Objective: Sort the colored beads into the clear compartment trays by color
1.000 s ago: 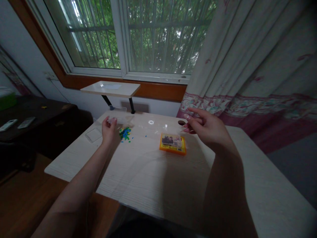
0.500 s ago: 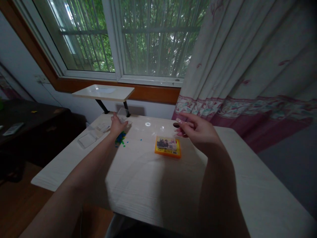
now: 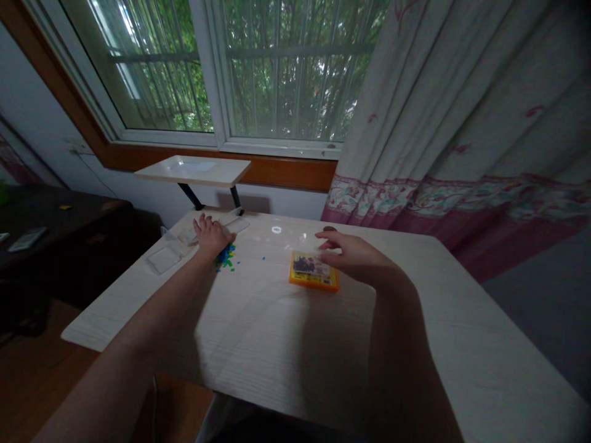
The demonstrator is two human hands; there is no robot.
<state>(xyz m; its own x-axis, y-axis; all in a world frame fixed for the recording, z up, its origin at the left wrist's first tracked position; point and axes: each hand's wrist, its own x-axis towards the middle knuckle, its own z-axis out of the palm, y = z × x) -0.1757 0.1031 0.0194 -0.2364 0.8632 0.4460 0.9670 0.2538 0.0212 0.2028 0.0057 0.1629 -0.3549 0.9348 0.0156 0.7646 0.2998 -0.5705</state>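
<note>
My left hand [image 3: 212,237] is spread, palm down, at the back left of the table, and I see nothing held in it. Beside its fingers lies a clear plastic box [image 3: 236,223]. Small blue and green pieces [image 3: 225,256] are heaped in front of that hand, partly hidden by it. My right hand [image 3: 353,255] has its fingers apart, over the right edge of a flat orange box [image 3: 313,284] with a picture on top. Just behind its fingers is a small dark round thing [image 3: 329,228], apparently resting on the table.
More clear plastic containers [image 3: 164,259] lie at the table's left side. A raised white shelf [image 3: 198,172] on black legs stands at the back left. A curtain [image 3: 415,191] hangs behind the table's right side. One blue piece [image 3: 263,258] lies apart.
My left hand has let go of the clear box, now lower on the table, and moved slightly left. My right hand has released the dark round thing and come down toward the orange box.
</note>
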